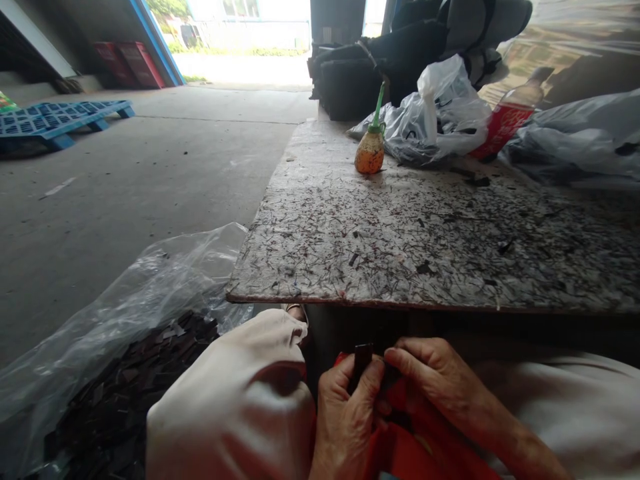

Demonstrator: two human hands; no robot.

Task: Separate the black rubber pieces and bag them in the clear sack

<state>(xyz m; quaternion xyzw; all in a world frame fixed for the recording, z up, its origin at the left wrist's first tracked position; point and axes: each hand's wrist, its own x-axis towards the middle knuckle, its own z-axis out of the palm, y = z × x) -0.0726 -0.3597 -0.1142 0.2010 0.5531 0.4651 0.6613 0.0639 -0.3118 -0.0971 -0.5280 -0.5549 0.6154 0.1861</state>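
My left hand is closed on a small flat dark piece, thumb pressed over its face and its top end sticking up above the fingers. Close beside it, the thumb and index finger of my right hand pinch together near the left fingertips; whatever is between them is hidden or too small to name. Both hands are held over my lap, just below the near edge of the table. Red cloth lies under them.
Dark scraps litter the table. An oil bottle with a green spout stands there, with plastic bags and a red-labelled drink bottle behind. Left on the floor, a clear plastic sheet holds many dark flat pieces; farther off lies a blue pallet.
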